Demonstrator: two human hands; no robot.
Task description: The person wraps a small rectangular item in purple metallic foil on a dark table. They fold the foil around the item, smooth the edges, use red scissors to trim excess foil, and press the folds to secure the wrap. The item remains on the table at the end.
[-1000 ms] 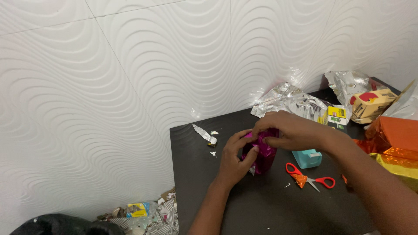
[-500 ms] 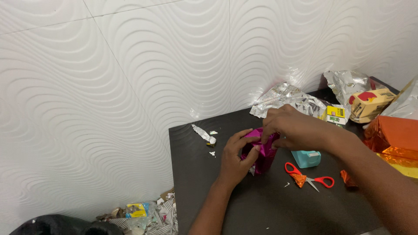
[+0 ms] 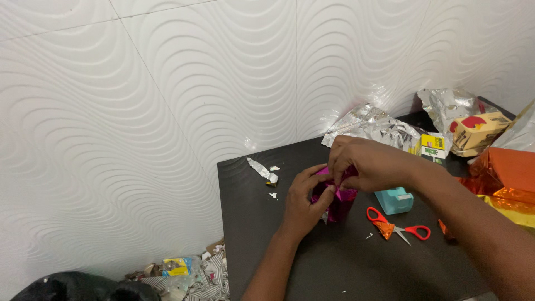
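While both hands, left hand (image 3: 301, 203) and right hand (image 3: 365, 167), grip the magenta foil parcel (image 3: 336, 196), its top fold looks unfinished; tape dispenser (image 3: 393, 200) untouched

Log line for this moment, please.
left hand: grips magenta foil parcel | right hand: pinches its top | scissors: on table

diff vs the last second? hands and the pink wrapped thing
The right hand slid a little left and lower over the top of the magenta foil-wrapped object, its fingers now pinching the foil at the top edge. The left hand kept its grip on the object's left side. The object, the red-handled scissors, the teal tape dispenser and the black table stayed put.
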